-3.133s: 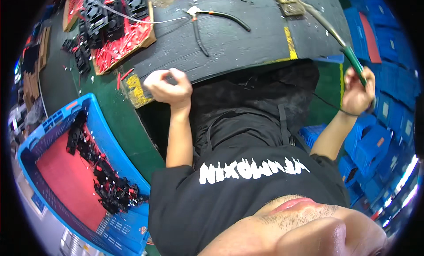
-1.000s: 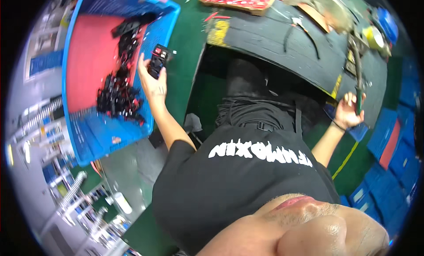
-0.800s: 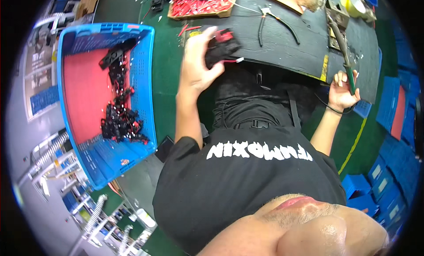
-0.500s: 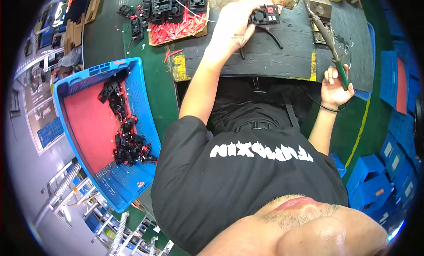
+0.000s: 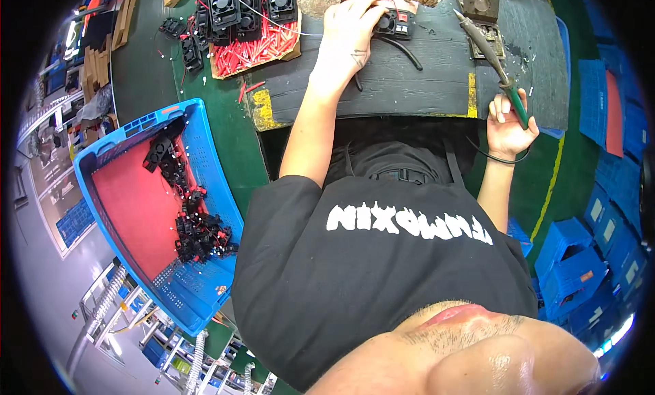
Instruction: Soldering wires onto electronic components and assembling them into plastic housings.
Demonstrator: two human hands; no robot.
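Observation:
At the far side of the bench, my left hand [image 5: 345, 39] has its fingers closed around a small black fan module [image 5: 396, 24] with a red part and white parts on it. Two curved black handles [image 5: 406, 53], seemingly of pliers or cutters, stick out from beneath that hand; their jaws are hidden. Off to the right, my right hand [image 5: 508, 127] grips a soldering iron [image 5: 483, 46] by its green handle. The iron slants up and left, its tip near a metal block stand [image 5: 475, 3] and apart from the fan module.
Several black fans [image 5: 224, 6] and a tray of red tubes [image 5: 256, 54] sit left of my left hand. A blue crate [image 5: 217, 170] holding black fan parts stands at my left. The dark wooden bench [image 5: 437, 88] ends close to me. Blue bins [image 5: 566, 248] stand at right.
The whole view has shifted, so the bench appears slightly farther left and up. Both hands keep their holds on the fan module and the soldering iron.

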